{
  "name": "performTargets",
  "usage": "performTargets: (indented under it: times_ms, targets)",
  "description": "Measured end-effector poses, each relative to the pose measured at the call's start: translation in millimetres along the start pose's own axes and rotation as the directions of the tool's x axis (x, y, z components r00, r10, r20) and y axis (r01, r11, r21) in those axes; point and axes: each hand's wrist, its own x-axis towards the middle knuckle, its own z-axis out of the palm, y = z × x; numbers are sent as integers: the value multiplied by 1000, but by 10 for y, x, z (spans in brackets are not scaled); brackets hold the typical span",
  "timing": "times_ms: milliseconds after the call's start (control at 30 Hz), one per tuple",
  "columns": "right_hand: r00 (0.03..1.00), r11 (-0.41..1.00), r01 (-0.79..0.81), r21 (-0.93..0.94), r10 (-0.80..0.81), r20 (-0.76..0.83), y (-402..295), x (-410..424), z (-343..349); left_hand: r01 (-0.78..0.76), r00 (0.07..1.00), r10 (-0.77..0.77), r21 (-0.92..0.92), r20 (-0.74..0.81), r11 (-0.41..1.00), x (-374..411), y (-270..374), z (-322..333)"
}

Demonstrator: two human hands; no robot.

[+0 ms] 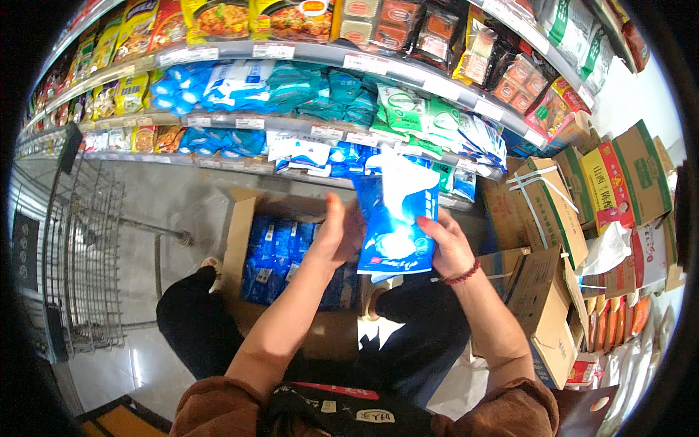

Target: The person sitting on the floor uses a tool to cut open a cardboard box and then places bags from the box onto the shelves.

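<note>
My right hand (452, 246) grips a blue and white plastic packet (397, 229) by its right edge, thumb on the front. The packet hangs upright over the carton, with a bright glare on its face. My left hand (339, 232) is beside the packet's left edge, thumb raised and apart from the fingers. Its fingers are blurred, and whether they touch the packet is unclear. Below, between my knees, stands an open cardboard carton (246, 218). Blue packets (273, 257) fill its visible part; my left forearm hides some of them.
Ahead, shelves hold blue bags (183, 87), teal bags (297, 84), green-white bags (403, 112) and seasoning pouches (218, 22). A price-label rail (273, 51) juts out above. Cardboard boxes (538, 311) are piled at right. A wire rack (87, 257) stands at left on the tiled floor (185, 185).
</note>
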Motion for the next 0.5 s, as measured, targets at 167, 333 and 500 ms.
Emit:
performTargets:
  times_ms: [167, 333, 500]
  targets:
    - [996, 790, -86, -607, 67, -53, -162, 502, -650, 85, 914, 55, 322, -402, 943, 535, -477, -134]
    - [981, 980, -195, -32, 195, -13, 466, 787, -1620, 263, 943, -43, 659, -331, 704, 1211, -737, -507]
    - [970, 887, 47, 458, 70, -234, 1214, 1007, -2057, 218, 962, -170, 976, -214, 3, 1904, -859, -977]
